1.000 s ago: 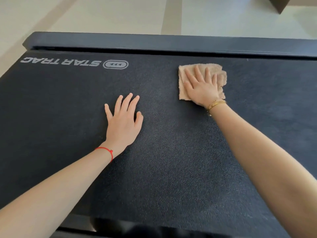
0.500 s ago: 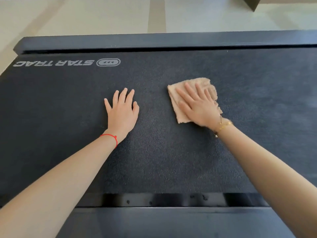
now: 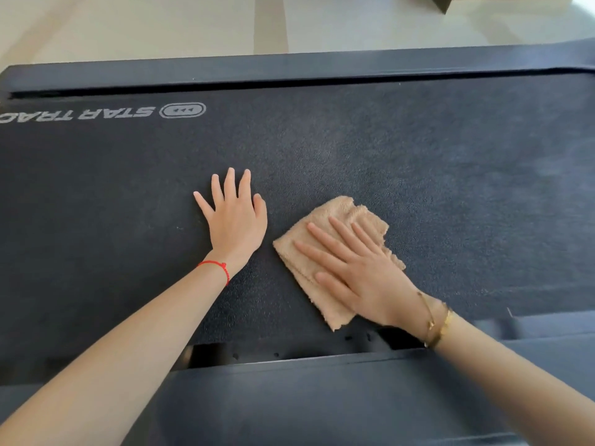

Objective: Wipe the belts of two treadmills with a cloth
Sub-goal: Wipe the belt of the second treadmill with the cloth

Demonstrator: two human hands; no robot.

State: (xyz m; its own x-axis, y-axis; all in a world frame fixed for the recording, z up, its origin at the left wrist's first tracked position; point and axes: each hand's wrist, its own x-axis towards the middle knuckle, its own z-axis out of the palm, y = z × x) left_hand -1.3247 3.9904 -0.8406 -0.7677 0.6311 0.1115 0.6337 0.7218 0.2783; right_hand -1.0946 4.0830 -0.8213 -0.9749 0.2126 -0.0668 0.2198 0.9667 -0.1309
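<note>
I see the beige fluffy folded cloth [image 3: 325,252] flat on the dark textured treadmill belt [image 3: 418,162], near its near edge. My right hand [image 3: 363,275] presses it, fingers [image 3: 325,255] straight and a little apart, pointing far-left. The unwiped belt lies far and right. My left hand [image 3: 235,220] rests flat just beside, fingers spread.

Dark treadmill belt [image 3: 418,156] lies bare toward its far edge and right side. Near the near edge, left hand [image 3: 235,220] and cloth [image 3: 322,252] block the middle.
</note>
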